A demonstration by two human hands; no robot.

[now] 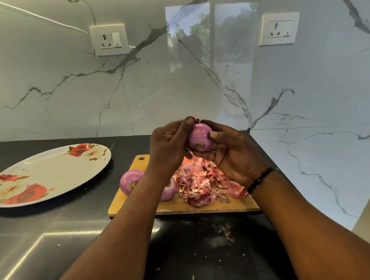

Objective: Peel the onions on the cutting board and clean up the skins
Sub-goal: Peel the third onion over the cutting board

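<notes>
Both hands hold 1 peeled red onion [200, 136] in the air above the wooden cutting board [140, 199]: the right hand [230, 156] cups it from below, and the left hand [169, 145] pinches its top. 2 more peeled onions [130, 181] lie on the board beside a heap of skins [200, 182]. A floral plate [49, 172] sits on the black counter [72, 233] to the left.

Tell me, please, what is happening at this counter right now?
A person is peeling onions. Both hands hold one onion above the cutting board: the right hand cradles it while the left hand works at its top. Two more peeled onions lie on the board beside a heap of skins. A flowered plate sits to the left, with nothing on it.
</notes>
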